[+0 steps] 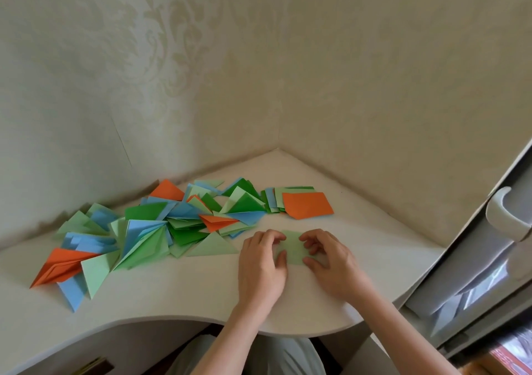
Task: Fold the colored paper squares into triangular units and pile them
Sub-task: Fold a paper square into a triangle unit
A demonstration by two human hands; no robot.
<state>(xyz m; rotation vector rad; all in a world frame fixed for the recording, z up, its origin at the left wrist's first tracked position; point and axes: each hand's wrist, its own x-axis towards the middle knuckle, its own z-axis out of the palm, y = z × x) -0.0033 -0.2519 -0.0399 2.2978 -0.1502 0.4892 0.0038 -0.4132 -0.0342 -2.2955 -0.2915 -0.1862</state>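
Note:
A light green paper piece point(294, 249) lies flat on the white desk point(187, 291), partly folded. My left hand point(260, 265) holds its left side, fingers curled over the top edge and thumb on the paper. My right hand point(328, 256) holds its right side the same way. Left of the hands spreads a loose pile of folded triangular units point(161, 225) in orange, blue, light green and dark green. A small stack of unfolded paper squares point(299, 203), orange on top, sits behind the hands.
The desk fits into a wall corner point(277, 147) with patterned wallpaper. Its curved front edge point(178, 317) runs close to my lap. A white window frame with a handle point(503, 216) stands at the right.

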